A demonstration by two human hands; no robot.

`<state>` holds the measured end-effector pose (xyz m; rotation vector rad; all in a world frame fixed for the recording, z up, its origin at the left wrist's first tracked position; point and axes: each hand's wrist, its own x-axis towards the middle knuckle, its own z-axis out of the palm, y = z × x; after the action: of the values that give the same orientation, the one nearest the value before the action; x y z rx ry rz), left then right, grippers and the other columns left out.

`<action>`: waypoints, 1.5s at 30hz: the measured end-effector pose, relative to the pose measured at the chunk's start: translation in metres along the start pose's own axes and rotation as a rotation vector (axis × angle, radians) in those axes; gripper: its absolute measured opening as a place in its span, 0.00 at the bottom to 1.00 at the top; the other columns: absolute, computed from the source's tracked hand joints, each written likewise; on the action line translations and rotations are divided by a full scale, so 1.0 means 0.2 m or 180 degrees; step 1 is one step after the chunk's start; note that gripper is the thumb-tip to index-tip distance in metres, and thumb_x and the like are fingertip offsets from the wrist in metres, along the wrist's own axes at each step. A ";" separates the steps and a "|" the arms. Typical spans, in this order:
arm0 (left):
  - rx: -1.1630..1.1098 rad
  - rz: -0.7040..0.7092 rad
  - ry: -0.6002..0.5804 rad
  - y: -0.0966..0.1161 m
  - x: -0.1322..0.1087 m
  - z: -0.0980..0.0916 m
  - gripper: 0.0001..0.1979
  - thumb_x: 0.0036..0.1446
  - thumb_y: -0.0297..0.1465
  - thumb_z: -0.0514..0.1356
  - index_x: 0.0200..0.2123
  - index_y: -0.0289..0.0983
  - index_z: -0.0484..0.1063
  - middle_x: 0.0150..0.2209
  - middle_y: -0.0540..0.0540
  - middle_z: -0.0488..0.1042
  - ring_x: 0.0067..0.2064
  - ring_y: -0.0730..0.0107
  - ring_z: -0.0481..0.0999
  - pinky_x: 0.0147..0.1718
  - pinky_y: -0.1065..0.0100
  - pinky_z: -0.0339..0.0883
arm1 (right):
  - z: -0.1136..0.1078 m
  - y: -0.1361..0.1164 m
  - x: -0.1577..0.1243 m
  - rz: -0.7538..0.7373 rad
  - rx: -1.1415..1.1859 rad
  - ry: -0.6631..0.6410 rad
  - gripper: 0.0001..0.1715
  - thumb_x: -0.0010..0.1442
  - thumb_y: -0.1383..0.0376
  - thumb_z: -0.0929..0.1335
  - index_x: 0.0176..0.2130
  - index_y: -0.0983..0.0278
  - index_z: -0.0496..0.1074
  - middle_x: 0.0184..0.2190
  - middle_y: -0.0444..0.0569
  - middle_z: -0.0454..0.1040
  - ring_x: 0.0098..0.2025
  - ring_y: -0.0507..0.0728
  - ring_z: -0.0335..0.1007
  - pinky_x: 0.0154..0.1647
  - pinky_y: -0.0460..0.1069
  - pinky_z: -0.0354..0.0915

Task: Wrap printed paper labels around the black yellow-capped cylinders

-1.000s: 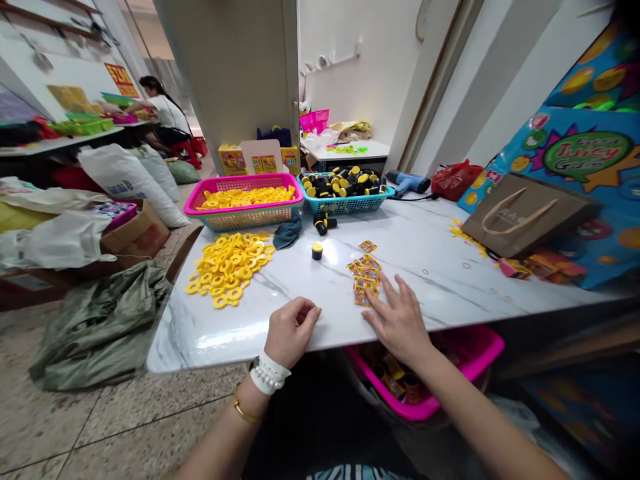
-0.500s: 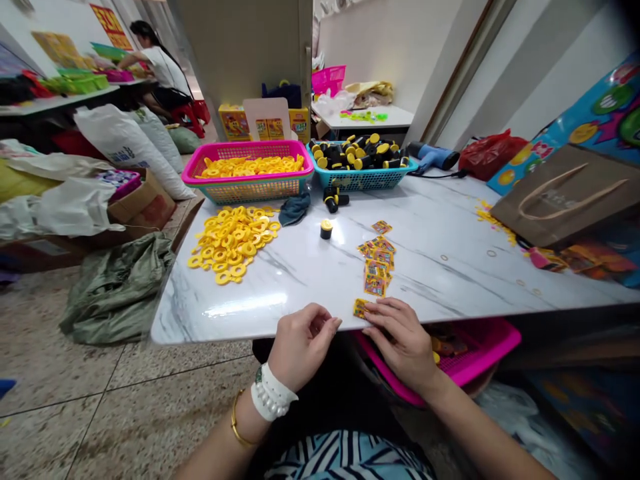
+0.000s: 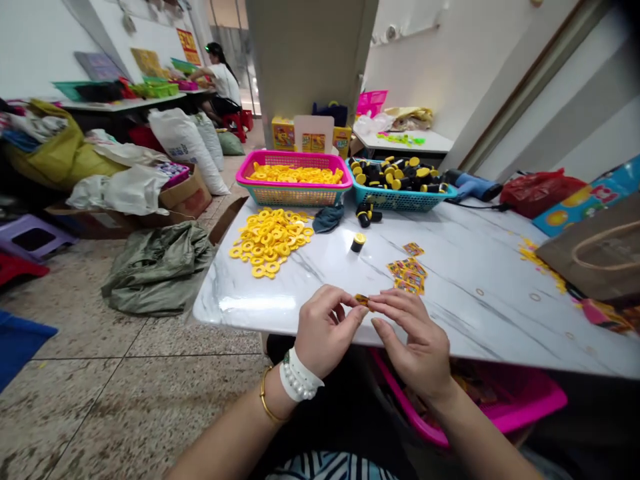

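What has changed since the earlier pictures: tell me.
The right hand has drawn one small printed piece off the pile, nearer and leftward, to the left hand; whether that hand grips it is unclear. The yellow rings and pink basket stayed put.

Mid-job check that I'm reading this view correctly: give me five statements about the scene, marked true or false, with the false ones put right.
1. A small, flat, printed yellow piece is between the fingertips of the left hand and the right hand. True.
2. The pile of flat yellow plastic rings is right of the short black cylinder with a yellow top standing alone. False: the pile is left of it.
3. The pink-rimmed plastic basket behind the rings holds yellow pieces. True.
4. The light-blue plastic basket holds only yellow rings. False: it holds black cylinders with yellow ends.
5. The dark blue-grey cloth lies on the white marbled tabletop. True.
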<state>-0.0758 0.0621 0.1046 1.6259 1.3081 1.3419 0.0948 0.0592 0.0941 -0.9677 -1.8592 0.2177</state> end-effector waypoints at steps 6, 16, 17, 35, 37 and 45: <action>-0.0175 -0.0181 0.0498 -0.05 0.01 -0.08 0.05 0.56 0.32 0.64 0.33 0.35 0.73 0.33 0.48 0.73 0.29 0.76 0.70 0.27 0.74 0.63 | 0.10 -0.02 0.04 0.0165 0.0352 -0.0021 0.13 0.60 0.72 0.70 0.44 0.57 0.78 0.42 0.49 0.79 0.49 0.60 0.72 0.55 0.60 0.65; -0.0522 -0.0375 0.0769 -0.12 0.00 -0.12 0.03 0.56 0.29 0.63 0.32 0.35 0.75 0.30 0.48 0.75 0.28 0.75 0.70 0.29 0.73 0.64 | 0.28 -0.04 0.06 0.2179 0.1355 -0.0393 0.18 0.62 0.52 0.69 0.30 0.64 0.73 0.22 0.44 0.72 0.23 0.51 0.66 0.26 0.46 0.66; -0.0510 -0.0357 0.0865 -0.11 -0.01 -0.13 0.04 0.58 0.30 0.62 0.33 0.35 0.74 0.31 0.47 0.75 0.29 0.75 0.70 0.29 0.73 0.64 | 0.29 -0.04 0.07 0.2186 0.1253 -0.0342 0.21 0.62 0.51 0.68 0.28 0.64 0.72 0.19 0.43 0.69 0.22 0.50 0.64 0.24 0.46 0.64; -0.0264 -0.0061 0.1027 -0.08 -0.11 -0.13 0.03 0.56 0.28 0.64 0.32 0.36 0.77 0.30 0.47 0.74 0.27 0.76 0.67 0.28 0.72 0.64 | 0.33 -0.06 0.03 0.1070 0.0524 -0.0074 0.14 0.65 0.60 0.67 0.29 0.63 0.72 0.23 0.42 0.70 0.26 0.52 0.65 0.28 0.47 0.61; -0.0220 -0.0070 0.1020 -0.08 -0.11 -0.13 0.02 0.54 0.28 0.65 0.32 0.36 0.78 0.31 0.47 0.74 0.28 0.75 0.68 0.29 0.72 0.64 | 0.33 -0.06 0.02 0.0985 0.0530 -0.0177 0.13 0.66 0.61 0.66 0.30 0.63 0.72 0.25 0.43 0.71 0.28 0.52 0.67 0.30 0.47 0.62; -0.1131 -0.0965 0.0625 -0.10 -0.06 -0.18 0.09 0.54 0.36 0.65 0.28 0.35 0.78 0.23 0.49 0.74 0.21 0.76 0.66 0.21 0.74 0.60 | 0.27 0.01 0.20 0.0199 0.0148 -0.0946 0.11 0.66 0.61 0.65 0.34 0.61 0.74 0.30 0.47 0.74 0.32 0.55 0.70 0.33 0.49 0.65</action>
<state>-0.1151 0.0530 0.0913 1.0348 1.2785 1.4692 0.0428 0.1024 0.0942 -1.0044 -2.0835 0.4616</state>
